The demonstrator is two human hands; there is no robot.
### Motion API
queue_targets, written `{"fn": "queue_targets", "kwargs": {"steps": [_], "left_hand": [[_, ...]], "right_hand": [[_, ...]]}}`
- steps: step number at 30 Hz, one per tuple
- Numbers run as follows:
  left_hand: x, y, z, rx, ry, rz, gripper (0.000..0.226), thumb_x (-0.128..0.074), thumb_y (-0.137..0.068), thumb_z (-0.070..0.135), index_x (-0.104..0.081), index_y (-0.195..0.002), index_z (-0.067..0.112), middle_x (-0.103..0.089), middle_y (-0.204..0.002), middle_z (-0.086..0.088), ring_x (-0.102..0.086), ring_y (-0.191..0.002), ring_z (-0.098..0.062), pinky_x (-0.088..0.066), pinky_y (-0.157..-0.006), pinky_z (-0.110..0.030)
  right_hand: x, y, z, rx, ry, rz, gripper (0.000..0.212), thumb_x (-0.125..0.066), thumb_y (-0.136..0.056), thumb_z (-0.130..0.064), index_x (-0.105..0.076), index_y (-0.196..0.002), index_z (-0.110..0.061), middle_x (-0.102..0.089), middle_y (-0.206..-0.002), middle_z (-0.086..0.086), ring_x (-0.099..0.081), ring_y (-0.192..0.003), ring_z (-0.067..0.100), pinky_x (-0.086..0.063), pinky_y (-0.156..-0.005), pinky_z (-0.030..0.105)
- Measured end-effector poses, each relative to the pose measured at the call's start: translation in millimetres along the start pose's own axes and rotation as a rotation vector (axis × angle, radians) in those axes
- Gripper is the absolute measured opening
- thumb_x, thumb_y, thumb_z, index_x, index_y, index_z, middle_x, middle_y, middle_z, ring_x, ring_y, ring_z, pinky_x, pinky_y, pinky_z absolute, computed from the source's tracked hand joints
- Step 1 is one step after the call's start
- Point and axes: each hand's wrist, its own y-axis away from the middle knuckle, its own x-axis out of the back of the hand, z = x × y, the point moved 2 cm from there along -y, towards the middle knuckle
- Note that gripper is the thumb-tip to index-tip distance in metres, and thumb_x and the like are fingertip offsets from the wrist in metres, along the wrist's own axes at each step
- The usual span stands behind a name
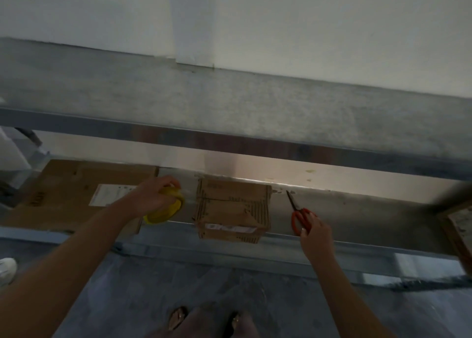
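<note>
The left hand (153,197) curls round a yellow tape roll (167,211) beneath its fingers. The right hand (315,231) pinches the red scissors (301,217) by the handles, blades pointing away from it. A cardboard box (233,210) lies between both hands.

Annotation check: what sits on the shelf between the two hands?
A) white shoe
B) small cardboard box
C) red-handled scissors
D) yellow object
B: the small cardboard box lies between the left hand gripping the yellow object and the right hand pinching the red-handled scissors.
</note>
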Motion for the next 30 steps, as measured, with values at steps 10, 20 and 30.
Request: {"fn": "queue_targets", "kwargs": {"steps": [10, 20, 30], "left_hand": [[17, -15, 7, -0.15, -0.03, -0.133, 0.031, -0.065, -0.085, 0.023, -0.053, -0.106, 0.044, -0.055, -0.106, 0.009, -0.055, -0.092, -0.012, -0.045, -0.066, -0.026], [22, -27, -7, -0.206, -0.026, -0.207, 0.03, -0.064, -0.083, 0.019, -0.058, -0.108, 0.036, -0.055, -0.111, 0.005, -0.054, -0.094, -0.01, -0.045, -0.069, -0.024], [22, -36, -30, -0.209, 0.031, -0.321, 0.036, -0.061, -0.087, 0.016, -0.056, -0.12, 0.03, -0.054, -0.117, 0.005, -0.055, -0.101, -0.011, -0.045, -0.073, -0.02]], "right_hand": [[15, 110, -123, 0.336, 0.087, 0.32, 0.061, -0.04, -0.094, -0.055, -0.05, -0.141, -0.016, -0.048, -0.147, 0.011, -0.037, -0.14, 0.034, -0.036, -0.112, 0.053], [-65, 96, -258, 0.201, 0.011, 0.098, 0.05, -0.042, -0.097, -0.053, -0.042, -0.146, -0.041, -0.031, -0.159, -0.005, -0.012, -0.15, 0.025, -0.002, -0.123, 0.052], [-81, 78, -265, 0.135, 0.086, 0.16, 0.054, -0.031, -0.095, -0.066, -0.052, -0.138, -0.041, -0.038, -0.155, -0.007, -0.016, -0.15, 0.025, -0.003, -0.123, 0.05]]}}
